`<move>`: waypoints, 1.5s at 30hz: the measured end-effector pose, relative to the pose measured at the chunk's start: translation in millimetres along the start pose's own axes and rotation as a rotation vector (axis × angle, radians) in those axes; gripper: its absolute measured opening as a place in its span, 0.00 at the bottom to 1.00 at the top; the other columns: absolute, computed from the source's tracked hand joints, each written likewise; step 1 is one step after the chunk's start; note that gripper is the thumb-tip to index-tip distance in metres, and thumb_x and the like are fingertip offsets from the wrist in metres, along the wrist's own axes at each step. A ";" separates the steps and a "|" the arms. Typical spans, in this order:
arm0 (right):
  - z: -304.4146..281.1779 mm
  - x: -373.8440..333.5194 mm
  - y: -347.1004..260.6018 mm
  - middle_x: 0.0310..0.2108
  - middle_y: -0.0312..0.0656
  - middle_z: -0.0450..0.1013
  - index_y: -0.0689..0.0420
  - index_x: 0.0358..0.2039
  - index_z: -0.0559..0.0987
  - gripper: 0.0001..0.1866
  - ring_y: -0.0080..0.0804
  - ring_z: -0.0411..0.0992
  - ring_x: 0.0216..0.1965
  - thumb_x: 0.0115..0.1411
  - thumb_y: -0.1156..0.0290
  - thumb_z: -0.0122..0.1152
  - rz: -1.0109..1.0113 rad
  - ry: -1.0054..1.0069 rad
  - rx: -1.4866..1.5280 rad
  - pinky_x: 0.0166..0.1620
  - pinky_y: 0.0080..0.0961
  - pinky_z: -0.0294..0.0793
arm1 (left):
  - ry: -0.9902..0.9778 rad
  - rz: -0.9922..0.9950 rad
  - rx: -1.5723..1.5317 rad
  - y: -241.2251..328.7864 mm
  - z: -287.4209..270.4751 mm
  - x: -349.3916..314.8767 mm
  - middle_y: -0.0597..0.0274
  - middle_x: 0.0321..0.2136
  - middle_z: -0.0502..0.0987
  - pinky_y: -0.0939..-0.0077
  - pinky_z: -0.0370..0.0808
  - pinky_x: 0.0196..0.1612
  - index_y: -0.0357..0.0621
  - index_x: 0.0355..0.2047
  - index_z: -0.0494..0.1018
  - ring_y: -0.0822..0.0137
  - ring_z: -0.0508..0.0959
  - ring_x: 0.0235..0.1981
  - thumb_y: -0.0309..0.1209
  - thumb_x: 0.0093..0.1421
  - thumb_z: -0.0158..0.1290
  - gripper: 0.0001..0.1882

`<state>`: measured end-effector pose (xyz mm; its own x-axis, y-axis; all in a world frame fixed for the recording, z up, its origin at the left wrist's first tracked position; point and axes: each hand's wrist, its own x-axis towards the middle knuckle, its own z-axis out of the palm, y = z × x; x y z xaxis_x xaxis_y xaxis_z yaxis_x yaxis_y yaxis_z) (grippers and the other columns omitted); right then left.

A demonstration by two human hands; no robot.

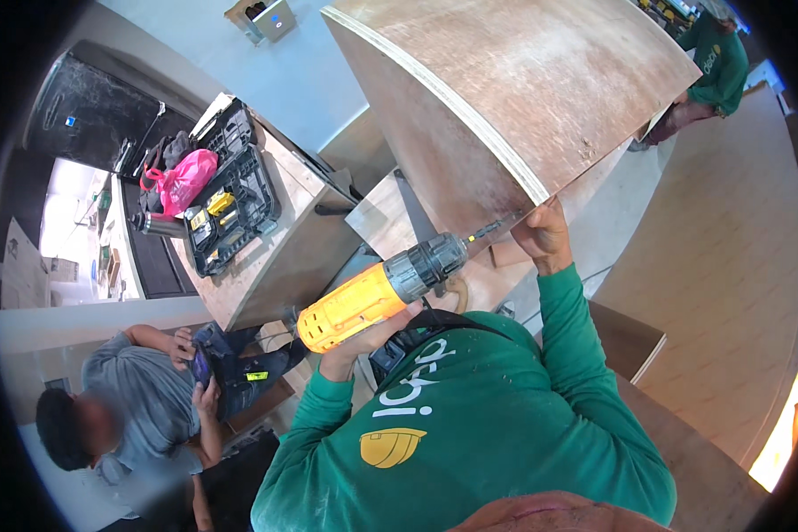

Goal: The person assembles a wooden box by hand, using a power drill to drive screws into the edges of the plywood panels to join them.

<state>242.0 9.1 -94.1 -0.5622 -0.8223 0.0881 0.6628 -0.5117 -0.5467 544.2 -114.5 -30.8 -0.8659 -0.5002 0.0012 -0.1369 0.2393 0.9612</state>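
Observation:
A yellow and black power drill [355, 306] lies across the middle of the head view, its bit [488, 229] pointing up and right. My left hand [370, 339] is wrapped round its grip, mostly hidden beneath the body. The bit's tip reaches the lower corner of a large curved plywood panel [523, 80] with a pale layered edge. Against that corner, my right hand [545, 235] has its fingers curled up at the wood's edge. Its fingertips are partly hidden, and whether they also hold a screw I cannot make out.
An open black tool case [230, 222] with yellow tools and a pink bag [189, 182] sits on a wooden bench at left. A person in grey [151, 399] holds a phone at lower left. Another person in green [718, 62] is at far right, near a long curved panel [692, 293].

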 end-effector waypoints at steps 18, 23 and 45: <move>-1.4 0.1 2.5 0.37 0.36 0.80 0.57 0.43 0.80 0.24 0.29 0.79 0.41 0.43 0.82 0.76 -0.008 0.031 0.001 0.53 0.28 0.76 | -0.009 -0.147 -0.226 23.8 7.8 2.9 0.68 0.31 0.79 0.75 0.76 0.38 0.43 0.41 0.78 0.74 0.78 0.32 0.34 0.62 0.65 0.12; -3.1 0.6 4.8 0.37 0.35 0.80 0.56 0.43 0.80 0.25 0.28 0.79 0.42 0.42 0.81 0.78 -0.025 0.017 -0.012 0.52 0.28 0.76 | -0.011 -0.201 -0.263 17.7 8.7 0.5 0.68 0.31 0.79 0.76 0.76 0.37 0.43 0.42 0.78 0.74 0.78 0.31 0.34 0.62 0.65 0.12; 6.7 0.2 2.4 0.39 0.35 0.80 0.57 0.47 0.80 0.28 0.27 0.79 0.42 0.42 0.80 0.79 -0.012 0.007 -0.014 0.51 0.26 0.77 | 0.008 -0.161 -0.215 25.1 19.0 6.6 0.68 0.27 0.78 0.76 0.75 0.36 0.43 0.36 0.77 0.74 0.77 0.29 0.40 0.65 0.62 0.12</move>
<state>246.8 6.0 -89.8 -0.5734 -0.8144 0.0889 0.6490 -0.5178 -0.5574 525.9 -96.0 -11.9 -0.8376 -0.5240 -0.1546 -0.1661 -0.0254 0.9858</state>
